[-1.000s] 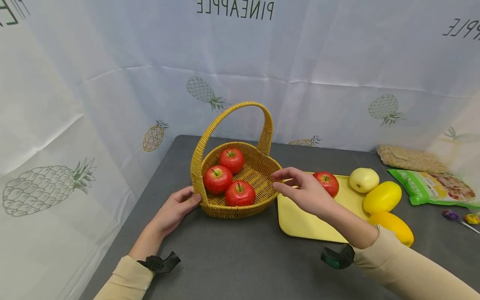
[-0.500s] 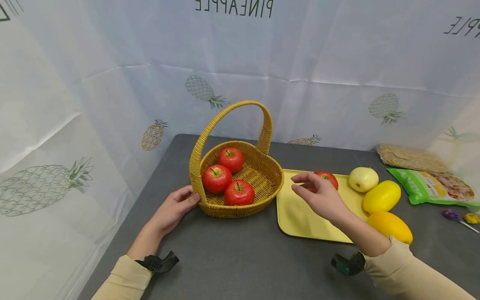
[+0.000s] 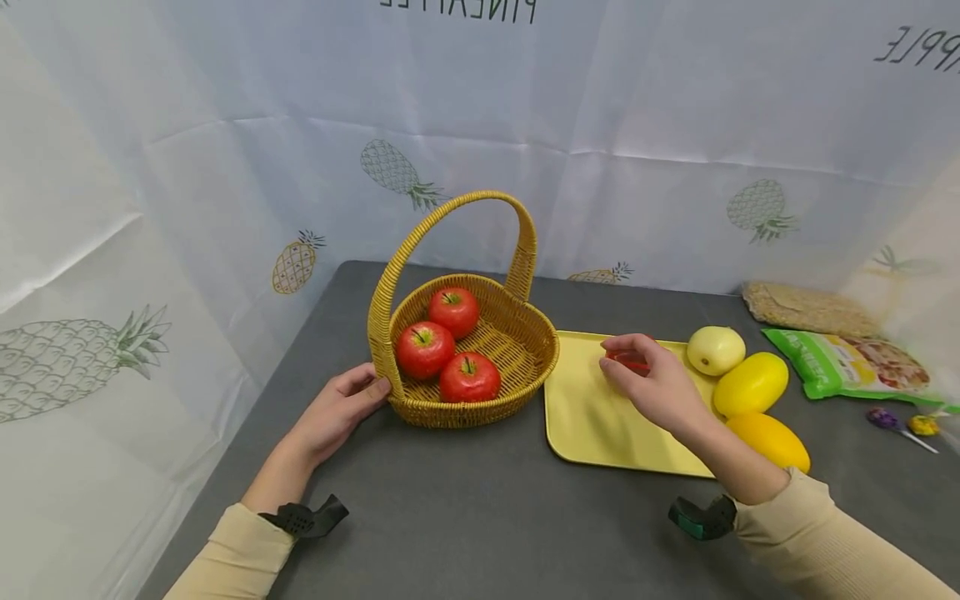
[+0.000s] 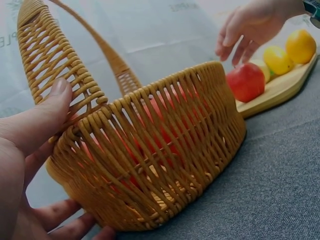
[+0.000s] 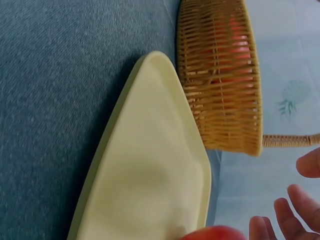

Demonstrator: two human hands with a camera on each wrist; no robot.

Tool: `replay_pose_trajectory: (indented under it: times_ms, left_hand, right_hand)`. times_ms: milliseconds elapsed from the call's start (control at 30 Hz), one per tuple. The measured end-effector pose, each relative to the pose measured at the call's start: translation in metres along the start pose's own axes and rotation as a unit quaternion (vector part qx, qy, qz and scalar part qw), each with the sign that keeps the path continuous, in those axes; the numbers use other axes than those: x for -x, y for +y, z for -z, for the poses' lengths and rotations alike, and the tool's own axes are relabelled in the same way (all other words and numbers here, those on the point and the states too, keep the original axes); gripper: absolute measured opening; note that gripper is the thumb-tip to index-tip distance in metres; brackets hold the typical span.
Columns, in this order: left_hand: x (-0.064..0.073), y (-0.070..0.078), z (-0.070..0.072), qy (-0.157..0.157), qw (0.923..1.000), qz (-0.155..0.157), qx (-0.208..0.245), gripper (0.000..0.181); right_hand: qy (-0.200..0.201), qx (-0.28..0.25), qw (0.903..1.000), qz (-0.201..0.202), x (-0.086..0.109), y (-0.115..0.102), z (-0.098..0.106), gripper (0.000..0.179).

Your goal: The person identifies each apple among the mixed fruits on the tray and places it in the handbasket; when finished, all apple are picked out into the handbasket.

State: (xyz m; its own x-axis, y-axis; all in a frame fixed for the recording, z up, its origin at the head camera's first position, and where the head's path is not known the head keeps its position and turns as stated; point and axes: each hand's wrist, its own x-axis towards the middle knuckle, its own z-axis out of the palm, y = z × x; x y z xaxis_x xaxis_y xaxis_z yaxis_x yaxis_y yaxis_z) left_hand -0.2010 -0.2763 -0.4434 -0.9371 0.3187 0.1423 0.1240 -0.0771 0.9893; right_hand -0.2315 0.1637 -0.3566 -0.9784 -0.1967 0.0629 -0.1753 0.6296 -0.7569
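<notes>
A yellow wicker basket [image 3: 457, 414] with a tall arched handle stands left of centre on the table. Inside it lie three red apples [image 3: 470, 379]. My left hand [image 3: 333, 412] holds the basket's left side; in the left wrist view, the thumb [image 4: 57, 102] lies on the handle's base and the other fingers are against the wicker. To the right, my right hand [image 3: 660, 387] hovers over a yellow tray [image 3: 592, 433], its fingers loosely bent and parted around nothing. Just below it sits another red apple [image 4: 246, 82], mostly covered by the hand in the head view.
On the tray's right side are a pale round fruit [image 3: 716, 350] and two yellow fruits [image 3: 752, 383]. Farther right lie a green food packet [image 3: 855, 367], a flat beige pack [image 3: 806, 310] and lollipops [image 3: 885, 418]. A pineapple-print curtain [image 3: 465, 100] hangs behind the table.
My right hand has moved right, from the basket's rim to above the apple on the tray. The left hand stays at the basket. The head view has shifted slightly.
</notes>
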Motion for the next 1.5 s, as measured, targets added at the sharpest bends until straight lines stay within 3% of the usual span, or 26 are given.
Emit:
replay_pose_trajectory:
  times_ms: [400, 633, 1033, 1333, 1500]
  left_hand:
    - [0.001, -0.003, 0.000, 0.001, 1.0000, 0.000, 0.010, 0.025]
    - [0.001, -0.003, 0.001, -0.001, 0.9999, -0.001, 0.011, 0.020]
    - [0.001, -0.001, 0.001, -0.003, 0.9999, -0.002, 0.013, 0.022]
    - [0.000, -0.003, 0.000, -0.007, 0.9997, -0.012, 0.020, 0.022]
    - [-0.001, -0.003, 0.001, -0.008, 0.9996, -0.015, 0.021, 0.021]
  right_hand:
    - [0.046, 0.023, 0.9967, -0.063, -0.009, 0.010, 0.011, 0.042]
    - [0.067, 0.034, 0.9937, -0.083, -0.016, 0.026, 0.015, 0.053]
    - [0.004, 0.003, 0.9926, -0.122, -0.023, 0.042, 0.023, 0.097]
    - [-0.024, -0.077, 0.9808, -0.178, -0.027, 0.048, 0.020, 0.113]
    - [-0.024, -0.083, 0.9775, -0.192, -0.028, 0.048, 0.018, 0.115]
